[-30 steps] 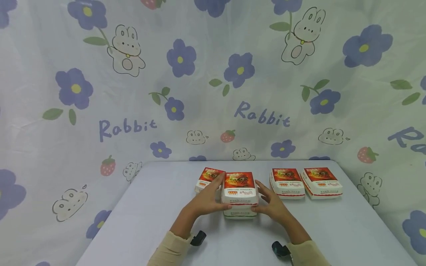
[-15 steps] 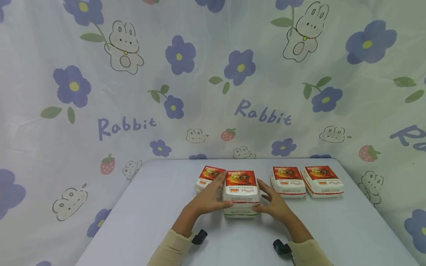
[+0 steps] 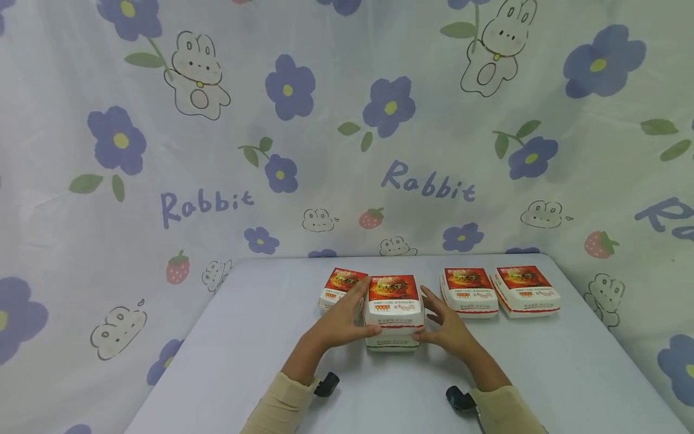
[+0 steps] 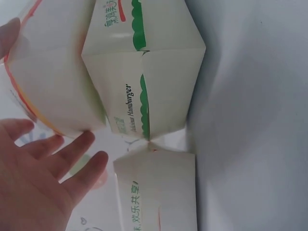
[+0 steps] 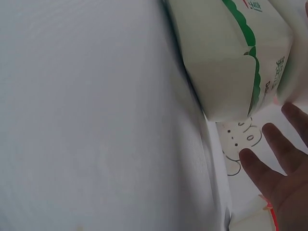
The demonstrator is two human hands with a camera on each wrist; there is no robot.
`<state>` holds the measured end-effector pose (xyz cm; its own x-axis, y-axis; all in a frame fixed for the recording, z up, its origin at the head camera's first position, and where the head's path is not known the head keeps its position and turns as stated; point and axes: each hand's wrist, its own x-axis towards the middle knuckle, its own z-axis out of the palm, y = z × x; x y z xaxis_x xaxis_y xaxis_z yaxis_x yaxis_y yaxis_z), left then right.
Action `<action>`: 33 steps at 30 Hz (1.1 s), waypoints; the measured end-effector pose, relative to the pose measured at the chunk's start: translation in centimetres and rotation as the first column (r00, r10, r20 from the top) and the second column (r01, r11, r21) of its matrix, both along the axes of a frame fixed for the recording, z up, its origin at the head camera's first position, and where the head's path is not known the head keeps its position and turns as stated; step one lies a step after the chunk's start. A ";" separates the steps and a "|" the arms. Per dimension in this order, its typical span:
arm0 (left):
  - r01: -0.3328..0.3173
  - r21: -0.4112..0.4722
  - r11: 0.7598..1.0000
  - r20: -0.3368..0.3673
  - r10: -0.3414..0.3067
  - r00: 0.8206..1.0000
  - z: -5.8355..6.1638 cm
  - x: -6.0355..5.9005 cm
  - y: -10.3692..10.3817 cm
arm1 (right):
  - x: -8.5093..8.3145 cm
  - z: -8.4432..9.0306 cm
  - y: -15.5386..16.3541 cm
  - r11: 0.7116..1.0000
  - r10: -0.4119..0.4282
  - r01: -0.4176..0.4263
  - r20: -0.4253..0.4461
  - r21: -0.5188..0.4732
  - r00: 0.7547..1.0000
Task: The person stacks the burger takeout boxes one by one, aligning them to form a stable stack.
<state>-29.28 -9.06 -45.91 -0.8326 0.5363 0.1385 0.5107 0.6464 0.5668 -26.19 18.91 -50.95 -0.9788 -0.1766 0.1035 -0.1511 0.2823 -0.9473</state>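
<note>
In the head view a white burger box [image 3: 394, 308] with a red burger picture on its lid sits on top of a lower burger box [image 3: 391, 345], whose seam has a green scalloped edge [image 4: 144, 106] in the left wrist view. My left hand [image 3: 343, 322] holds the upper box from the left, thumb on its front and fingers along its side. From the other side my right hand [image 3: 451, 333] holds it the same way, thumb at the front corner near the joint between the boxes. In the right wrist view, several fingers [image 5: 284, 154] are spread beside the stack.
Another burger box [image 3: 338, 283] stands behind the left hand, partly hidden by it. To the right, two more boxes, one nearer [image 3: 469, 294] and one at the far right [image 3: 527, 292], sit side by side. A patterned curtain [image 3: 347, 132] hangs behind the white table [image 3: 244, 325].
The whole scene sits slightly higher in the head view. Both hands keep their places on the upper box, and the boxes have not visibly moved on the table.
</note>
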 end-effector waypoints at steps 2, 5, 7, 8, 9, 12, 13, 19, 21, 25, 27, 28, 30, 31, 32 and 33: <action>0.006 0.009 1.000 0.007 -0.006 1.000 0.0 0.0 0.0 | 0.1 0.1 0.0 1.000 -0.003 0.003 0.005 0.000 1.000; 0.014 0.019 1.000 0.014 -0.014 1.000 0.1 0.0 -0.2 | 0.1 0.3 0.1 1.000 0.009 -0.009 -0.005 -0.002 1.000; 0.017 0.024 1.000 0.018 -0.017 1.000 0.2 0.0 -0.3 | 0.1 0.4 0.1 1.000 0.014 -0.014 -0.011 -0.003 1.000; 0.016 0.024 1.000 0.018 -0.016 1.000 0.2 0.0 -0.3 | 0.1 0.4 0.2 1.000 0.018 -0.018 -0.014 0.000 1.000; 0.017 0.025 1.000 0.015 -0.017 1.000 0.2 0.0 -0.3 | 0.1 0.4 0.2 1.000 0.023 -0.023 -0.020 0.005 1.000; 0.026 0.030 0.999 0.016 -0.026 1.000 0.3 -0.1 -0.5 | 0.1 0.7 0.2 1.000 0.027 -0.027 -0.022 0.009 0.999; 0.026 0.033 0.999 0.019 -0.027 0.999 0.4 -0.2 -0.6 | 0.2 0.8 0.2 1.000 0.029 -0.029 -0.023 0.010 0.999; -0.044 0.113 0.993 0.061 0.038 0.997 0.7 -0.9 -1.9 | 0.3 1.0 0.0 1.000 0.025 -0.025 -0.010 0.012 1.000; -0.075 0.146 0.986 0.061 0.067 0.996 0.5 -1.3 -2.6 | 0.4 1.0 -0.1 1.000 0.023 -0.023 0.000 0.015 1.000; -0.093 0.178 0.980 -0.061 0.106 0.993 -0.1 -2.1 -3.7 | 0.5 1.1 -0.1 1.000 0.023 -0.023 0.007 0.015 1.000; -0.101 0.167 0.981 -0.148 0.126 0.981 -0.4 -2.5 -4.2 | 0.5 1.3 0.0 1.000 0.024 -0.024 0.001 0.013 1.000; -0.108 0.148 0.983 -0.188 0.135 0.973 -0.6 -2.6 -4.5 | 0.6 1.3 0.0 1.000 0.026 -0.026 -0.006 0.011 1.000; -0.128 0.087 0.988 -0.238 0.145 0.960 -0.8 -3.0 -4.8 | 0.5 1.4 0.0 1.000 0.028 -0.028 -0.027 0.006 0.999; -0.139 0.047 0.989 -0.248 0.146 0.958 -0.9 -3.2 -4.9 | 0.5 1.3 0.0 1.000 0.031 -0.030 -0.043 0.007 0.999; -0.151 0.001 0.989 -0.249 0.146 0.957 -1.0 -3.4 -5.0 | 0.4 1.3 0.0 0.999 0.032 -0.032 -0.054 0.003 0.998; -0.163 -0.050 0.985 -0.243 0.146 0.959 -1.1 -3.5 -5.0 | 0.3 1.3 0.0 0.999 0.034 -0.034 -0.066 0.003 0.997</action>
<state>-32.83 -14.06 -47.00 -0.8534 0.4191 0.3099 0.5163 0.7613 0.3922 -25.91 18.95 -49.70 -0.9634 -0.2097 0.1669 -0.2225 0.2782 -0.9344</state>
